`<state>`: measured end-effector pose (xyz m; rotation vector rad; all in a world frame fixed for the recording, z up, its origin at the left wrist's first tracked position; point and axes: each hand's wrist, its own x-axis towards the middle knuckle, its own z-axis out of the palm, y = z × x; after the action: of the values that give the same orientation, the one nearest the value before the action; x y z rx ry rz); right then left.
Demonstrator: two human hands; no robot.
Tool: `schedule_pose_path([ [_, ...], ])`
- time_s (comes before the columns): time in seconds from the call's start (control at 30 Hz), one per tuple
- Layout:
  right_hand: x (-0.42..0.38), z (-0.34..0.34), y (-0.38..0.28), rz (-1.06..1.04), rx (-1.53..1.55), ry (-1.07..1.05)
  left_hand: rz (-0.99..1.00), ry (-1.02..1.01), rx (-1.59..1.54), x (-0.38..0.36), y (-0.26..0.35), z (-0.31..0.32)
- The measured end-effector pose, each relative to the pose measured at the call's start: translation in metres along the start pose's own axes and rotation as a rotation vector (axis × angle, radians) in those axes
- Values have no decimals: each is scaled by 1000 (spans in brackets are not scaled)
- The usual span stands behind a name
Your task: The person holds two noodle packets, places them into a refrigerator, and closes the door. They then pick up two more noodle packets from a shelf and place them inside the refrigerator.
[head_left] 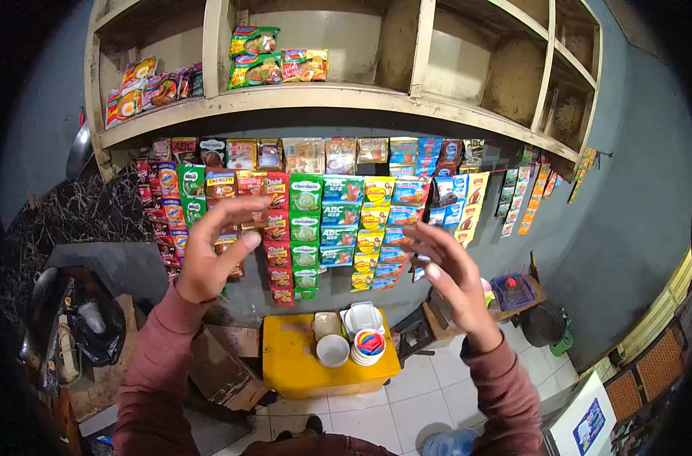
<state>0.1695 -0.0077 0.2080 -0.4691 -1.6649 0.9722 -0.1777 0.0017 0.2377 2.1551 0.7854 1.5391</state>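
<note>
Both of my hands are raised in front of strips of drink sachets that hang along the wall below a shelf. My left hand (218, 247) is open and holds nothing, its curved fingers overlapping the red Drink sachets (278, 228) in this view. Beside those hang green Chocolatos sachets (306, 229), teal ABC Iced sachets (340, 214) and yellow sachets (374, 218). My right hand (451, 277) is also open, with nothing in it. Its fingertips overlap the lower part of the blue sachet strip (395, 237).
Instant noodle packets (256, 70) sit on the wooden shelf (300, 101) above. Below, a yellow box (289, 365) bears white bowls (332, 351) and containers. A cardboard box (228, 372) stands at its left, and a low wooden table (525, 304) at the right.
</note>
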Motion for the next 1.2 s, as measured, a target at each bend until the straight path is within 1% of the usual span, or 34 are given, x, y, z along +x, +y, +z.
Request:
schedule_pose_path([
  [0.03, 15, 1, -4, -8, -1, -1, 39, 4, 55, 10, 2, 0],
  [0.1, 44, 5, -14, -63, -223, -78, 66, 25, 64, 36, 10, 1],
  [0.17, 72, 12, -26, -206, -434, -113, 288, 27, 371, 65, 10, -6],
  [0.2, 86, 13, -31, -273, -581, -157, 401, 43, 448, 81, 10, -8],
  [0.23, 100, 14, -34, -342, -731, -200, 430, 16, 565, 95, 16, -14],
  [0.27, 116, 14, -31, -501, -871, -222, 450, 37, 595, 108, 13, -16],
  [0.3, 128, 17, -30, -509, -877, -223, 465, 56, 625, 120, 9, -19],
  [0.37, 147, 25, -32, -542, -1060, -245, 506, 94, 653, 144, -3, -24],
  [0.43, 171, 28, -32, -567, -1090, -251, 544, 129, 681, 170, -14, -31],
  [0.5, 194, 27, -31, -685, -1248, -255, 588, 164, 700, 198, -24, -35],
  [0.53, 205, 24, -28, -719, -1253, -237, 621, 206, 738, 214, -28, -35],
  [0.57, 216, 23, -27, -764, -1293, -205, 621, 203, 739, 232, -34, -33],
  [0.63, 239, 18, -28, -794, -1366, -202, 655, 273, 876, 267, -48, -30],
  [0.67, 250, 15, -25, -816, -1394, -169, 649, 270, 879, 284, -56, -31],
  [0.7, 261, 11, -23, -812, -1388, -171, 645, 277, 988, 301, -65, -31],
  [0.73, 272, 6, -22, -852, -1472, -178, 644, 287, 1096, 315, -69, -31],
  [0.77, 281, 1, -21, -893, -1558, -185, 642, 286, 1095, 326, -74, -33],
  [0.87, 306, -18, -14, -860, -1635, -221, 453, 265, 1282, 359, -82, -50],
  [0.9, 314, -24, -14, -846, -1662, -247, 457, 274, 1286, 370, -86, -60],
  [0.93, 320, -26, -17, -857, -1662, -244, 383, 270, 1329, 379, -88, -70],
  [1.0, 331, -30, -24, -762, -1704, -228, 257, 287, 1423, 386, -89, -83],
  [1.03, 338, -33, -24, -776, -1701, -227, 256, 297, 1431, 385, -89, -86],
  [1.1, 355, -39, -28, -754, -1691, -181, 100, 354, 1411, 390, -83, -93],
  [1.13, 362, -40, -30, -718, -1708, -173, 111, 380, 1416, 395, -86, -100],
  [1.17, 370, -40, -30, -746, -1714, -167, 66, 386, 1405, 398, -94, -104],
  [1.2, 379, -41, -30, -708, -1716, -177, 22, 394, 1394, 402, -101, -108],
])
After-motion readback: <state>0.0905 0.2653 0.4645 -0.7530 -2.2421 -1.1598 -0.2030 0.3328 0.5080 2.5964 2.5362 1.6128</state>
